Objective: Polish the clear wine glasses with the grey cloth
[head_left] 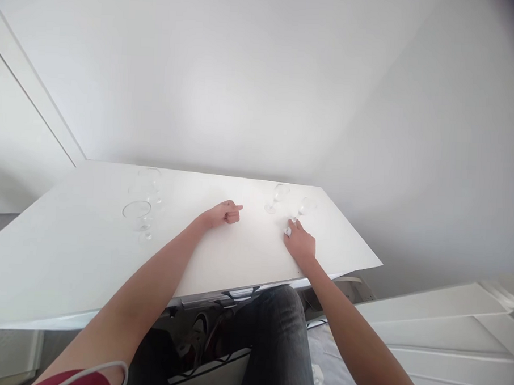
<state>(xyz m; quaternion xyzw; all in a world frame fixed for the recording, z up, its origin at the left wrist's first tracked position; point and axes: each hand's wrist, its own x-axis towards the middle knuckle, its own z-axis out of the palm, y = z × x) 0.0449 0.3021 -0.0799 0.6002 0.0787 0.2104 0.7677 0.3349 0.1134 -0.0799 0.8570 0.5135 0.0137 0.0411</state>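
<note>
My left hand (227,214) is over the middle of the white table, its index finger stretched to the right and the other fingers curled in. I see nothing in it. On the right, my right hand (301,242) rests low at the tabletop. A small white object (287,232) shows between its thumb and index finger; its kind is unclear. The fingertips reach the foot of a clear stemmed glass (307,206); whether they touch it I cannot tell. Just left of that glass stands another stemmed glass (281,192).
Two larger clear stemmed glasses stand on the left of the white table (88,253): a nearer glass (137,211) and a farther glass (149,179). A pale wall (244,90) runs behind. My legs (276,335) are under the front edge. White furniture (442,331) stands at the right.
</note>
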